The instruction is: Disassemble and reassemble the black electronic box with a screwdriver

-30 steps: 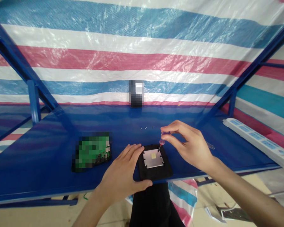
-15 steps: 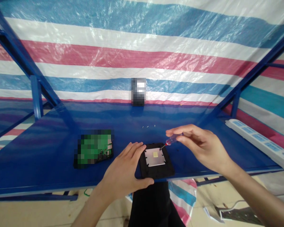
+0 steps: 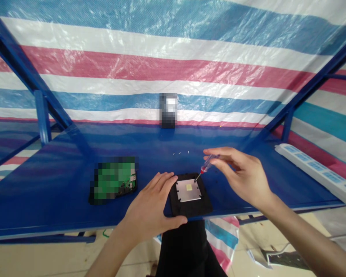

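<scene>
A black square plastic cover lies near the table's front edge, with a silver metal plate on it and a small pale yellow pad in the plate's middle. My left hand grips the cover's left side, fingers at the far left corner and thumb along the near edge. Between the thumb and fingers of my right hand is a screwdriver with a clear handle and red collar. The tip meets the plate's far right corner, and the shaft leans right. Three small screws lie beyond the cover.
To the left, a green circuit board rests in a black casing, partly pixelated. A pixelated dark object stands at the back against striped sheeting. A white power strip runs along the right side of the blue table.
My right hand has risen a little and turned the screwdriver more upright, its tip staying at the same corner. My left hand keeps its place on the cover.
</scene>
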Demonstrator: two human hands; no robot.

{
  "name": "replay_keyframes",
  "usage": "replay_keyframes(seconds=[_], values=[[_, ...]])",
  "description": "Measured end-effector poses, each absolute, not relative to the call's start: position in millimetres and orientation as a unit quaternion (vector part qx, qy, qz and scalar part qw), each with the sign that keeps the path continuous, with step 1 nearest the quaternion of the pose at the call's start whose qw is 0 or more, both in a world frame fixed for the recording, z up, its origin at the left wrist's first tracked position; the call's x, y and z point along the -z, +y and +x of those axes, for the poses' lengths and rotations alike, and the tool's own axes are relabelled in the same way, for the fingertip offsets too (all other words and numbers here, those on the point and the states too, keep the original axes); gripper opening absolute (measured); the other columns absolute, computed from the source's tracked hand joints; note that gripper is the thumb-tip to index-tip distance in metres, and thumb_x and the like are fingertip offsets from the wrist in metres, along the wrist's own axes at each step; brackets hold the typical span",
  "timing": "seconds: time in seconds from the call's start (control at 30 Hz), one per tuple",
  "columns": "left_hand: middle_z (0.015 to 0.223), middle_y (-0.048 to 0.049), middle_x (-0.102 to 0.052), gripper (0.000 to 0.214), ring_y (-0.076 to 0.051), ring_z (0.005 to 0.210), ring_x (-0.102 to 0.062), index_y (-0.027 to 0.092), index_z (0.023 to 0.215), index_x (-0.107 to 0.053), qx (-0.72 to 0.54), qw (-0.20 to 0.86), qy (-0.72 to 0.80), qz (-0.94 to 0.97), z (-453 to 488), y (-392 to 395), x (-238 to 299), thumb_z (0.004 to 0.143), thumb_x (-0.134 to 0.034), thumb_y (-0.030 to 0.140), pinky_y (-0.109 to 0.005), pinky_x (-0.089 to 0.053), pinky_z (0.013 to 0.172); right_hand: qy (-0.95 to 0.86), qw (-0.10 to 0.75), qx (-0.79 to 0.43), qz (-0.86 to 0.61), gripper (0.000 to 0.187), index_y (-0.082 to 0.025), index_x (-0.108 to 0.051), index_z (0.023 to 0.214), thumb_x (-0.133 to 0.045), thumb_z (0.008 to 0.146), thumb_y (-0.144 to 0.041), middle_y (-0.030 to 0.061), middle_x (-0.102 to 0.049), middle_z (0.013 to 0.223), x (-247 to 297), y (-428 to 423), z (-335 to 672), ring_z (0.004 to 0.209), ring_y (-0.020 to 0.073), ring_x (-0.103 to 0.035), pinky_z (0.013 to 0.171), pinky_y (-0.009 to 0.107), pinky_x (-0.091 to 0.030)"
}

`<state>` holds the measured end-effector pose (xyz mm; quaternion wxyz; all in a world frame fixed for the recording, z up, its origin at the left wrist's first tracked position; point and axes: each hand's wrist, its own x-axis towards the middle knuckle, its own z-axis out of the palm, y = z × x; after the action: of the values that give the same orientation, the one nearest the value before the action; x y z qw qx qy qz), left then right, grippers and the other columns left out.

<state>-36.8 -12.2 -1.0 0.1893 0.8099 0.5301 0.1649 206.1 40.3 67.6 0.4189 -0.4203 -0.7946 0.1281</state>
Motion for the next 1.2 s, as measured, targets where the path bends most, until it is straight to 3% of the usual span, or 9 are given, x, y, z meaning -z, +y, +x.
replay_keyframes(seconds=[0.13, 0.37, 0.53, 0.63, 0.73, 0.83, 0.93, 1.1, 1.2], values=[[0.157, -0.0081, -0.039, 0.085, -0.038, 0.146, -0.029, 0.023, 0.147, -0.039, -0.16, 0.188, 0.532, 0.81, -37.2, -12.3, 0.6, 0.075, -0.073, 0.054, -0.054, -0.032, 0.117, -0.818, 0.383, -0.126, -0.41, 0.023, -0.024, -0.066, 0.116, -0.054, 0.097, -0.027, 0.0069, -0.074, 0.113, -71.8, 36.6, 205.0, 0.095, 0.0202, -0.074, 0.081, 0.031, -0.06], [0.157, -0.0079, -0.039, 0.086, -0.038, 0.146, -0.029, 0.023, 0.148, -0.038, -0.155, 0.177, 0.532, 0.813, -37.6, -13.4, 2.4, 0.075, -0.072, 0.055, -0.053, -0.033, 0.117, -0.831, 0.419, -0.026, -0.365, 0.013, -0.024, -0.064, 0.101, -0.068, 0.089, -0.026, 0.0044, -0.071, 0.09, -71.5, 41.2, 196.6, 0.076, 0.0179, -0.07, 0.072, 0.031, -0.059], [0.157, -0.0086, -0.039, 0.087, -0.037, 0.145, -0.031, 0.022, 0.147, -0.039, -0.155, 0.167, 0.526, 0.82, -37.6, -12.2, 2.5, 0.075, -0.073, 0.056, -0.053, -0.031, 0.118, -0.857, 0.381, -0.043, -0.344, 0.018, -0.023, -0.062, 0.11, -0.054, 0.096, -0.016, 0.0074, -0.073, 0.106, -75.4, 33.0, 194.3, 0.099, 0.0191, -0.071, 0.087, 0.031, -0.057], [0.157, -0.0097, -0.04, 0.087, -0.038, 0.145, -0.031, 0.021, 0.147, -0.039, -0.151, 0.165, 0.526, 0.821, -36.9, -11.8, 1.8, 0.075, -0.073, 0.056, -0.054, -0.032, 0.117, -0.842, 0.39, -0.051, -0.369, 0.019, -0.023, -0.059, 0.114, -0.059, 0.095, -0.021, 0.0057, -0.074, 0.102, -73.2, 33.4, 193.7, 0.089, 0.018, -0.073, 0.08, 0.03, -0.059], [0.156, -0.0103, -0.04, 0.087, -0.039, 0.145, -0.031, 0.021, 0.147, -0.039, -0.147, 0.165, 0.526, 0.821, -36.2, -12.1, 1.6, 0.075, -0.073, 0.056, -0.056, -0.033, 0.116, -0.836, 0.42, -0.008, -0.353, 0.018, -0.023, -0.061, 0.105, -0.069, 0.089, -0.025, 0.0035, -0.071, 0.09, -71.3, 37.6, 192.9, 0.074, 0.0167, -0.071, 0.069, 0.029, -0.059], [0.157, -0.0093, -0.039, 0.088, -0.037, 0.145, -0.031, 0.021, 0.147, -0.038, -0.147, 0.161, 0.527, 0.822, -36.4, -12.4, 2.3, 0.075, -0.073, 0.057, -0.055, -0.032, 0.117, -0.851, 0.415, 0.013, -0.322, 0.009, -0.022, -0.064, 0.101, -0.064, 0.092, -0.019, 0.0058, -0.072, 0.093, -72.3, 38.5, 192.0, 0.082, 0.0178, -0.07, 0.074, 0.03, -0.058], [0.157, -0.0083, -0.038, 0.088, -0.036, 0.146, -0.031, 0.021, 0.147, -0.038, -0.146, 0.157, 0.525, 0.824, -37.0, -12.0, 2.8, 0.075, -0.072, 0.058, -0.054, -0.03, 0.119, -0.851, 0.4, -0.017, -0.341, 0.015, -0.022, -0.064, 0.107, -0.056, 0.096, -0.016, 0.0069, -0.073, 0.103, -72.3, 36.5, 191.7, 0.095, 0.0182, -0.071, 0.084, 0.031, -0.057], [0.157, -0.0077, -0.038, 0.087, -0.036, 0.146, -0.031, 0.023, 0.147, -0.037, -0.145, 0.158, 0.527, 0.823, -37.5, -11.6, 3.0, 0.076, -0.071, 0.059, -0.054, -0.032, 0.118, -0.828, 0.427, -0.009, -0.363, 0.012, -0.023, -0.064, 0.101, -0.068, 0.089, -0.024, 0.002, -0.07, 0.087, -68.4, 39.6, 191.3, 0.071, 0.015, -0.068, 0.067, 0.027, -0.056], [0.157, -0.0071, -0.039, 0.088, -0.036, 0.146, -0.031, 0.023, 0.148, -0.037, -0.144, 0.157, 0.529, 0.821, -37.3, -12.0, 2.9, 0.076, -0.071, 0.06, -0.054, -0.032, 0.118, -0.834, 0.433, 0.021, -0.341, 0.006, -0.023, -0.066, 0.095, -0.068, 0.089, -0.022, 0.0035, -0.07, 0.085, -69.7, 39.9, 191.0, 0.074, 0.0169, -0.068, 0.069, 0.029, -0.056]])
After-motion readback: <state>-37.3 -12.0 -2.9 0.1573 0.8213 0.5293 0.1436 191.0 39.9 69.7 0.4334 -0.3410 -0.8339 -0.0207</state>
